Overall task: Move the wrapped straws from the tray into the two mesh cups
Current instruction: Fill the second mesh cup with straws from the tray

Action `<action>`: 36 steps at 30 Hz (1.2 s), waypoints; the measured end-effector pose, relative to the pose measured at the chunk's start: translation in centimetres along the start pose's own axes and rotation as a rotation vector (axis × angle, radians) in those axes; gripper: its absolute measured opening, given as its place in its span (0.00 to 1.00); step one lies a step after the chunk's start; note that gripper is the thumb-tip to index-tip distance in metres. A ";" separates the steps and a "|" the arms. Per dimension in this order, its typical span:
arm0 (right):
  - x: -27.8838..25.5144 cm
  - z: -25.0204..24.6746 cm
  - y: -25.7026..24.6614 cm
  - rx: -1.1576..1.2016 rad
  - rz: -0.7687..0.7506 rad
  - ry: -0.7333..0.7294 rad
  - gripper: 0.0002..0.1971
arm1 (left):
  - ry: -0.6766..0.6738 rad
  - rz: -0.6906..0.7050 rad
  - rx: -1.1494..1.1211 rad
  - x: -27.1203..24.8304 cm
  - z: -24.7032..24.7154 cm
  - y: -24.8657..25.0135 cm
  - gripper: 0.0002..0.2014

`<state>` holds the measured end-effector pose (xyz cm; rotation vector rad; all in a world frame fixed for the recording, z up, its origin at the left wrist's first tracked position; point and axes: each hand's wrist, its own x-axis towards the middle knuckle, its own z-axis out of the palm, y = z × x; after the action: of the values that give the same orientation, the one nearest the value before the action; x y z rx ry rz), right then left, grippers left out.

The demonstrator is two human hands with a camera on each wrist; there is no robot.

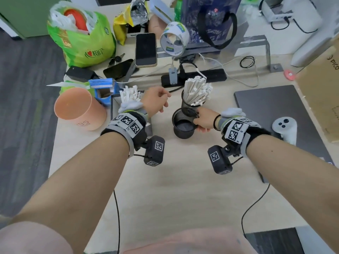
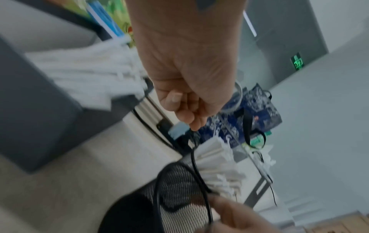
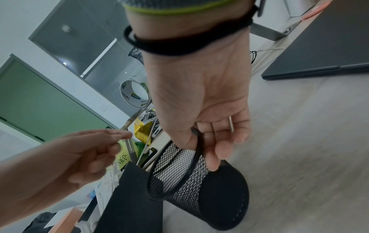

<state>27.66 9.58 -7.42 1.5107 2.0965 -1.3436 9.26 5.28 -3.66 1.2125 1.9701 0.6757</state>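
My right hand [image 1: 198,123] grips the rim of an empty black mesh cup [image 1: 183,128] on the table. In the right wrist view the thumb sits inside the rim and the fingers [image 3: 219,151] outside the mesh cup [image 3: 209,193]. Just behind it a second mesh cup [image 1: 189,104] is packed with white wrapped straws [image 1: 197,90]. To the left, more wrapped straws [image 1: 129,94] stick up from a dark grey tray [image 1: 112,105], partly hidden by my left wrist. My left hand [image 1: 162,102] hovers between the tray and the cups, fingers loosely curled, holding nothing.
A pink cup [image 1: 78,109] stands left of the tray. A closed laptop [image 1: 271,110] with a white controller [image 1: 284,129] lies to the right, beside a cardboard box [image 1: 322,92]. Behind are a power strip [image 1: 192,77], phones, a tape roll [image 1: 174,39] and bags.
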 end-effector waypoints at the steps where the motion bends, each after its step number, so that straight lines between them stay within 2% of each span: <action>1: 0.2 0.0 0.0 0.012 0.009 0.020 0.14 | 0.016 0.003 0.002 0.0 -0.7 -0.2 0.10; 5: 0.7 0.3 -0.8 0.015 0.017 0.048 0.11 | 0.064 -0.063 0.112 -0.3 -4.0 -1.9 0.09; 8: 1.0 0.7 -1.8 -0.020 0.034 0.035 0.14 | -0.044 -0.222 0.273 -0.4 -5.9 -4.1 0.16; 11: 1.2 1.1 -2.6 -0.042 0.037 0.014 0.11 | -0.136 -0.333 0.450 -1.0 -6.8 -6.1 0.16; 13: 1.3 1.3 -3.1 -0.042 0.048 -0.003 0.07 | -0.198 -0.367 0.594 -1.6 -6.8 -6.7 0.18; 16: 1.7 1.5 -3.6 -0.041 0.058 -0.009 0.08 | -0.235 -0.363 0.702 -1.7 -6.3 -6.9 0.17; 17: 1.8 1.5 -3.7 -0.042 0.059 -0.008 0.09 | -0.223 -0.363 0.687 -1.4 -6.1 -7.1 0.25; 19: 2.0 1.6 -3.8 -0.040 0.062 -0.006 0.09 | -0.190 -0.386 0.659 -0.9 -5.6 -7.3 0.50; 20: 2.1 1.6 -3.8 -0.037 0.062 0.000 0.08 | -0.170 -0.389 0.648 -0.8 -5.3 -7.3 0.57; 22: 2.3 1.7 -3.8 -0.029 0.056 0.013 0.07 | -0.146 -0.403 0.676 -0.7 -4.4 -7.3 0.63; 25: 2.8 1.8 -3.9 -0.011 0.057 0.026 0.07 | -0.098 -0.423 0.585 -0.2 -3.1 -8.2 0.65; 28: 3.1 1.8 -4.2 -0.007 0.058 0.047 0.06 | -0.025 -0.406 0.322 0.4 -2.2 -9.6 0.65; 30: 3.4 1.9 -4.3 -0.004 0.060 0.060 0.06 | 0.079 -0.416 0.207 0.7 -1.3 -9.8 0.60; 33: 3.8 2.1 -4.3 0.021 0.075 0.090 0.05 | 0.312 -0.463 0.070 1.3 -0.6 -9.2 0.47; 36: 3.9 2.3 -4.3 0.038 0.076 0.114 0.04 | 0.227 -0.464 0.139 1.9 -0.9 -9.6 0.43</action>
<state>21.59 10.08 -8.88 1.7023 2.0680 -1.3061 2.91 2.90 -10.69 0.7298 2.4102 0.4565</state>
